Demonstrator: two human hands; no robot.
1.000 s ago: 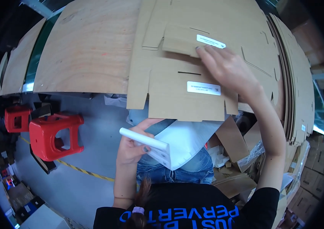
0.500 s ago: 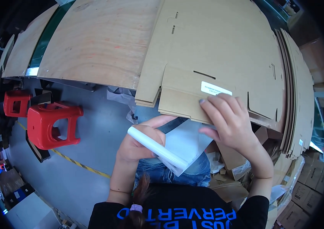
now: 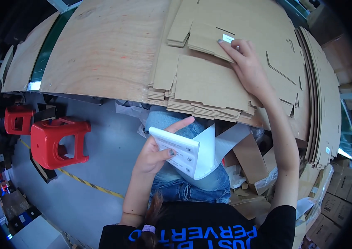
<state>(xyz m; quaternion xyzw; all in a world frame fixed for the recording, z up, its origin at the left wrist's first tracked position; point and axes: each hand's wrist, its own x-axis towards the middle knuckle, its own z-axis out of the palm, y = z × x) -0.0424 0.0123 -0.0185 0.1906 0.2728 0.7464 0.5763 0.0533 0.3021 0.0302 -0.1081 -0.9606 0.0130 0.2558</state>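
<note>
Pressing flat on a white label (image 3: 228, 38), the right hand (image 3: 248, 68) stays open; left hand (image 3: 156, 151) grips label sheets (image 3: 184, 153)

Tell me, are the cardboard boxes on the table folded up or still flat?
Flat. The cardboard boxes lie unfolded in a stack on the table.

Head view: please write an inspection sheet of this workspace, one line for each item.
Surface: plywood table, bare on its left part.
Job's things: stack of flat cardboard blanks overhanging the near edge; white label on the top blank; label sheets.
Clutter: cardboard scraps and plastic under the table.
Hands: left hand holds the label sheets; right hand presses flat beside the label.
Cables: nothing seen.
Surroundings: red stools, grey floor with striped tape, cartons at right.
</note>
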